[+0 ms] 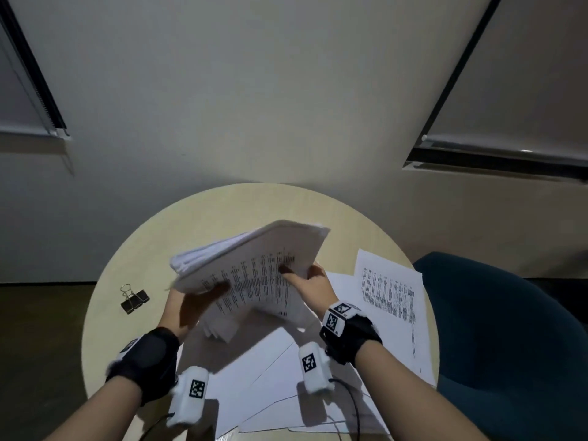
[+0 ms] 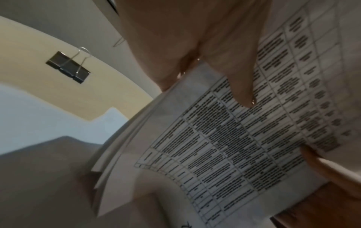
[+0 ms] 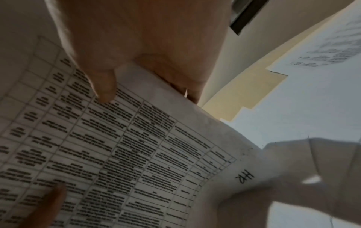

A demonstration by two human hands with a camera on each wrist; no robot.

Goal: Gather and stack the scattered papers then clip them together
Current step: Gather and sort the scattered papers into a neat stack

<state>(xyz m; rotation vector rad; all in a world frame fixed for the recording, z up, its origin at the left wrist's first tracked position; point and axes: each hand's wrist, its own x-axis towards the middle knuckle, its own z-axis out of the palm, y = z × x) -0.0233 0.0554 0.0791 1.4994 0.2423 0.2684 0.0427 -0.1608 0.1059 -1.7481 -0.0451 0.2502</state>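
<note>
A thick stack of printed papers (image 1: pixel 254 265) is held tilted above the round table, its printed table of text facing me (image 2: pixel 224 146) (image 3: pixel 117 146). My left hand (image 1: pixel 194 297) grips the stack's left edge, thumb on top. My right hand (image 1: pixel 305 278) grips the right edge, thumb pressed on the print. A black binder clip (image 1: pixel 135 299) with silver handles lies on the table left of the hands, also visible in the left wrist view as the binder clip (image 2: pixel 68 67). Loose sheets (image 1: pixel 270 377) lie flat under the stack, and one printed sheet (image 1: pixel 391 307) lies at the right.
The round light-wood table (image 1: pixel 152 237) stands against a pale wall. A dark teal chair (image 1: pixel 509 329) sits at the table's right edge. Cables run from the wrist cameras near the front edge.
</note>
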